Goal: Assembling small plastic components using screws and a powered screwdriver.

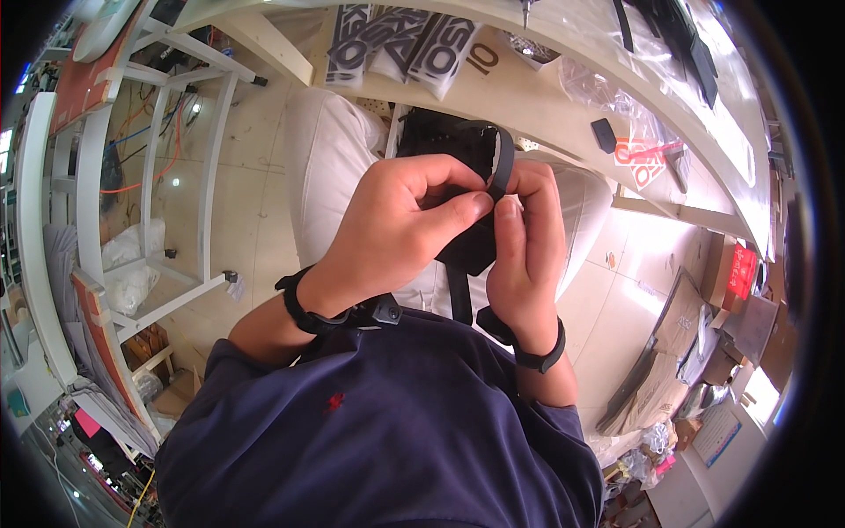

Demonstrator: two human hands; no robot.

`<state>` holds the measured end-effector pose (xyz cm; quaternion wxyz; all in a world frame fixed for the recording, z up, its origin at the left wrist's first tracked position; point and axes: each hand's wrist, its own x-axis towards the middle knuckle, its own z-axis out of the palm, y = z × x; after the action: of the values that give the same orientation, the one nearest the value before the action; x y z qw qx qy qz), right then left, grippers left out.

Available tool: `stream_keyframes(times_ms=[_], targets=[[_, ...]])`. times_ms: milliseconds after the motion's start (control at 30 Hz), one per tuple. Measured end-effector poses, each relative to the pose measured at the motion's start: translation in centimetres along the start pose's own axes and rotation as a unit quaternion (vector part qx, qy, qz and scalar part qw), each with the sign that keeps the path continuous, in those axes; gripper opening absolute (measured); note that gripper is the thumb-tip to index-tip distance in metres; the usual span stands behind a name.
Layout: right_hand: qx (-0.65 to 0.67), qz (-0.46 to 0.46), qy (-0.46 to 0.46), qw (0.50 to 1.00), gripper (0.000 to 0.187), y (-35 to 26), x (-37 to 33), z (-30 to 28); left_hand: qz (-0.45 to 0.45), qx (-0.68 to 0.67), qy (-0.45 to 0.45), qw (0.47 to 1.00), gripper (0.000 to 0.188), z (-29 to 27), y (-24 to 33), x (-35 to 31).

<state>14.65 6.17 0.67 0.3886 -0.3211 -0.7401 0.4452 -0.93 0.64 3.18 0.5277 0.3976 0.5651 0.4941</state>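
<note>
At the left, a white metal frame (217, 172) is stood on the tiled floor, a white plastic bag (132, 268) lodged within it. Toward the middle, the left hand (400, 220) is curled, a narrow black strap (505, 158) pinched between thumb and fingertips. Beyond, black-and-white packets (440, 55) are laid on a pale bench. The strap is arched above a black item (466, 253) placed between the legs. Just right, the strap is also gripped by the right hand (530, 238), fingers bent and thumb nearly straight; the exact contact is partly hidden. At the far right, flattened cardboard (656, 378) is piled near a red packet (742, 271).
</note>
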Motion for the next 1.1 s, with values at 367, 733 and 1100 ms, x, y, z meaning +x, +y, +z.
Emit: stream_keyframes(times_ms=[367,733,1100], targets=[[-0.023,0.001,0.017,1.0,0.009,-0.2,0.3,-0.1,-0.014,-0.093,0.033,0.995,0.018,0.7,-0.3,0.4],[-0.019,-0.005,0.081,0.997,0.009,0.1,0.9,-1.2,0.057,0.038,0.081,0.994,0.015,1.9,-0.7,1.5],[-0.136,-0.075,0.193,0.969,0.013,-0.4,10.4,-10.7,0.055,-0.089,0.086,0.991,0.012,-0.8,-0.9,2.6]])
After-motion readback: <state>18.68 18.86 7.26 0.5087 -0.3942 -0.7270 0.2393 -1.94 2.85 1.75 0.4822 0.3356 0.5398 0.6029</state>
